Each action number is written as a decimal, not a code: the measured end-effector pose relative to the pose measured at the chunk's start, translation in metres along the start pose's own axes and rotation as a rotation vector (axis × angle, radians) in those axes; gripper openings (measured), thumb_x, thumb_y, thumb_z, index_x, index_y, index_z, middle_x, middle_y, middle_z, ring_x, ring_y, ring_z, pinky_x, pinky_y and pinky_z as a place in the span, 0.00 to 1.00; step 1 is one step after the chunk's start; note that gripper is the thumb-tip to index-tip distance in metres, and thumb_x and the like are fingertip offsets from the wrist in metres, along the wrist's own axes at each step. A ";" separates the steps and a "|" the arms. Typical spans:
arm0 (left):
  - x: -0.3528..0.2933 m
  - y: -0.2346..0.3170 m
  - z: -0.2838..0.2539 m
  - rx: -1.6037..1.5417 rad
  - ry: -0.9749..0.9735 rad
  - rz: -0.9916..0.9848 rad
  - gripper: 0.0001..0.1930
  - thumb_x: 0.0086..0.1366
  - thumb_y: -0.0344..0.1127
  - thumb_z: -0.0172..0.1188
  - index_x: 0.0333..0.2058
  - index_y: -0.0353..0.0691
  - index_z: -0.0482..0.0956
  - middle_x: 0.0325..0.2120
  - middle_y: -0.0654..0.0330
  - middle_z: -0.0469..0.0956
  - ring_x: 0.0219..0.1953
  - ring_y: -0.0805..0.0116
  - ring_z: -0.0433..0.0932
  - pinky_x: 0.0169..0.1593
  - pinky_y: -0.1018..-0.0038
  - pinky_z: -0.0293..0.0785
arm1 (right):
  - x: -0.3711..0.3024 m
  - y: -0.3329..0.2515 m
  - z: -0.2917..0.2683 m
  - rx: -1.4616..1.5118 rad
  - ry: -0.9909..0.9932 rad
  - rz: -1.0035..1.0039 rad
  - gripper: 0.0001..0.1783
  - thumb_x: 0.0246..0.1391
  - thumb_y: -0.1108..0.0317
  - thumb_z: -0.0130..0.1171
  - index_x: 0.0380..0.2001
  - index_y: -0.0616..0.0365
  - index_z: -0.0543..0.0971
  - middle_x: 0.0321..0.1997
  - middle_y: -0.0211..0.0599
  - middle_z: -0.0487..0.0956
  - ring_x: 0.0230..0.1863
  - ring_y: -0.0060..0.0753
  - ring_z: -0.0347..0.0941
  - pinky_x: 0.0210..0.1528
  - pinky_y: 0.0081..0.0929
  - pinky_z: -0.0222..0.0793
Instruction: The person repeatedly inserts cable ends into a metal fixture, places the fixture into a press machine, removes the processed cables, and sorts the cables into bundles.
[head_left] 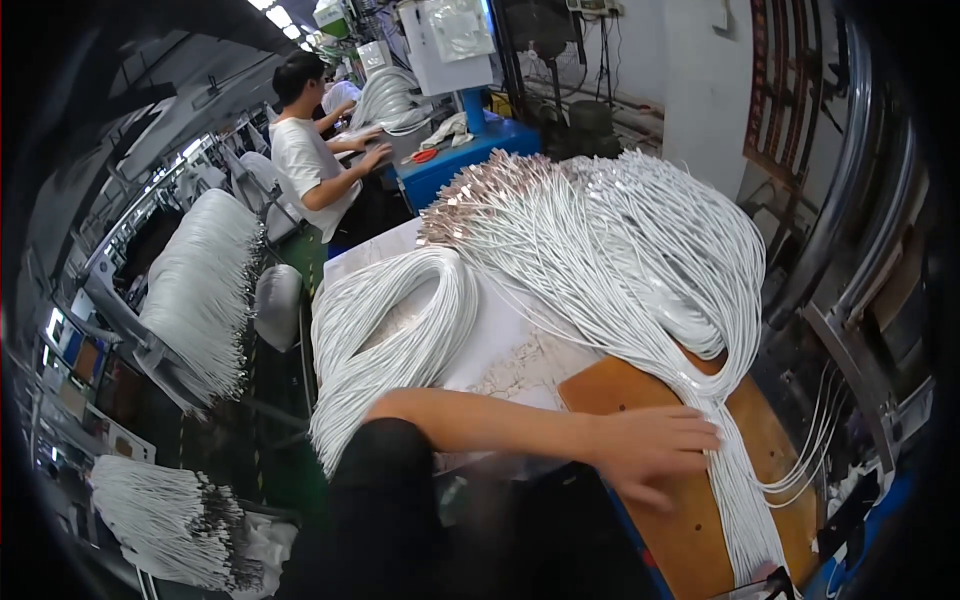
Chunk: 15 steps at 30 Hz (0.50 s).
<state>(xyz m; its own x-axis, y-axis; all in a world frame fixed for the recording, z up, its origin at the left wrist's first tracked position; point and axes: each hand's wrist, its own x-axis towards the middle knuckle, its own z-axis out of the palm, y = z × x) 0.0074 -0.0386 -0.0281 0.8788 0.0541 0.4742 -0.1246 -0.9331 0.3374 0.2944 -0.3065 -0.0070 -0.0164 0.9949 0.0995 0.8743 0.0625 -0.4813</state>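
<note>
My left hand (655, 450) reaches across from the left, palm down, its fingers stretched out and the thumb apart. Its fingertips rest at the left edge of a long strand of white cables (735, 490), and I cannot tell how firmly they touch. This strand runs down over a brown board (670, 530) toward the lower edge. Above, it joins a large heap of white cables (600, 250) with brownish ends at the far left. At the lower edge, a small blurred skin-coloured patch near the strand's end may be my right hand; its fingers cannot be made out.
A looped cable bundle (395, 310) lies on the pale tabletop (510, 355). Loose cables (815, 450) curve off the board's right side. Metal pipes (850, 170) stand at right. More cable bundles (200, 290) hang at left. A co-worker (305, 150) works beside a blue bench (465, 165).
</note>
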 end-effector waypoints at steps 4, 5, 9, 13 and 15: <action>-0.049 0.014 -0.012 0.169 -0.124 -0.154 0.30 0.60 0.43 0.56 0.59 0.35 0.64 0.62 0.46 0.61 0.65 0.49 0.60 0.67 0.55 0.52 | -0.023 0.002 0.029 -0.629 0.073 -0.053 0.29 0.59 0.52 0.49 0.58 0.59 0.69 0.56 0.54 0.72 0.60 0.60 0.65 0.62 0.50 0.60; -0.049 0.012 -0.004 0.296 -0.158 -0.145 0.29 0.61 0.41 0.54 0.60 0.35 0.64 0.63 0.47 0.61 0.65 0.51 0.60 0.67 0.55 0.53 | -0.022 -0.005 0.028 -0.659 0.064 0.000 0.31 0.59 0.50 0.49 0.59 0.59 0.69 0.58 0.54 0.71 0.60 0.60 0.64 0.62 0.50 0.59; -0.048 0.009 0.002 0.416 -0.182 -0.147 0.27 0.62 0.36 0.50 0.60 0.36 0.63 0.63 0.49 0.61 0.64 0.54 0.62 0.67 0.56 0.55 | -0.022 -0.005 0.031 -0.703 0.028 0.109 0.34 0.58 0.47 0.48 0.61 0.58 0.67 0.61 0.52 0.69 0.61 0.58 0.64 0.64 0.51 0.57; -0.051 0.014 -0.001 0.436 -0.180 -0.175 0.27 0.62 0.35 0.49 0.61 0.37 0.63 0.63 0.50 0.62 0.64 0.55 0.63 0.67 0.57 0.56 | -0.021 0.003 0.032 -0.707 -0.002 0.124 0.34 0.57 0.47 0.49 0.61 0.57 0.66 0.61 0.52 0.69 0.61 0.57 0.64 0.63 0.51 0.57; -0.052 0.014 0.001 0.434 -0.180 -0.168 0.27 0.62 0.35 0.49 0.61 0.37 0.63 0.63 0.50 0.62 0.64 0.55 0.63 0.67 0.57 0.57 | -0.024 0.002 0.032 -0.748 0.003 0.109 0.34 0.56 0.47 0.50 0.61 0.55 0.67 0.59 0.52 0.69 0.58 0.57 0.65 0.61 0.50 0.59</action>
<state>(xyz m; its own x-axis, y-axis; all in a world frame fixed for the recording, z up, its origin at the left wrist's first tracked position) -0.0396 -0.0543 -0.0487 0.9406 0.1895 0.2817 0.1949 -0.9808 0.0091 0.2809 -0.3277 -0.0379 0.0896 0.9921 0.0880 0.9671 -0.1078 0.2305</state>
